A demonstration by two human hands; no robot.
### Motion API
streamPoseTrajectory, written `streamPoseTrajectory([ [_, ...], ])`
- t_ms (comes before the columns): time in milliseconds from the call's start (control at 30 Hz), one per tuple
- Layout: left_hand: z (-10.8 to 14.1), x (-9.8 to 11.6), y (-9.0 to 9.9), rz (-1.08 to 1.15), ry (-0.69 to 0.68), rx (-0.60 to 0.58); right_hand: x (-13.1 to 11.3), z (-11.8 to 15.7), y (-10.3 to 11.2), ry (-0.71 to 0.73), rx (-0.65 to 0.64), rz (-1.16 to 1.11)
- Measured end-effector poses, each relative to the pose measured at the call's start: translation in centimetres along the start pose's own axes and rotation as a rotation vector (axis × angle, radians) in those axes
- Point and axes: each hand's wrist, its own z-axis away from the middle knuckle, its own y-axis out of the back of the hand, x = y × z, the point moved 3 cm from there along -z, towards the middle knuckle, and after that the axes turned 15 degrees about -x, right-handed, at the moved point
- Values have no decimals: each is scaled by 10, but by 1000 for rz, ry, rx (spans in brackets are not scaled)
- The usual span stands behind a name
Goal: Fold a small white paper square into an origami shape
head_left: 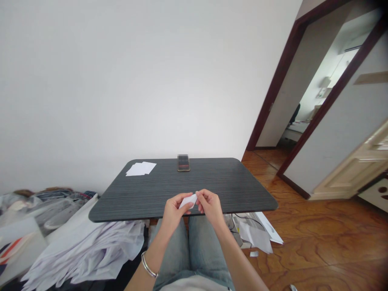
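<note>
A small folded piece of white paper (188,200) is held up over the front edge of the dark table (145,194). My left hand (176,208) is closed on its left side, thumb in front and fingers behind. At the paper's right end, my right hand (209,204) pinches the tip between thumb and fingers. Several white paper sheets (140,168) lie overlapping at the table's back left. Near the back edge, in the middle, sits a small dark object (183,163) with a pale rim, perhaps a phone on a stand.
A white wall (182,81) rises right behind the table. Bundled white plastic or cloth (97,250) and piled clothing lie on the left. Papers (257,236) and black cables are under the table's right side, on a wooden floor (318,238). A doorway stands at right.
</note>
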Motion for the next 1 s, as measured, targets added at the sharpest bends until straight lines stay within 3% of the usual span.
streamPoseTrajectory([
  [233,4,1,-3,113,32,-42,2,-3,2,11,-14,-20],
  [800,-2,-6,4,85,37,80,6,-5,0,84,-60,61],
  [1000,-4,-6,5,84,-25,178,13,-6,-6,68,-53,-63],
])
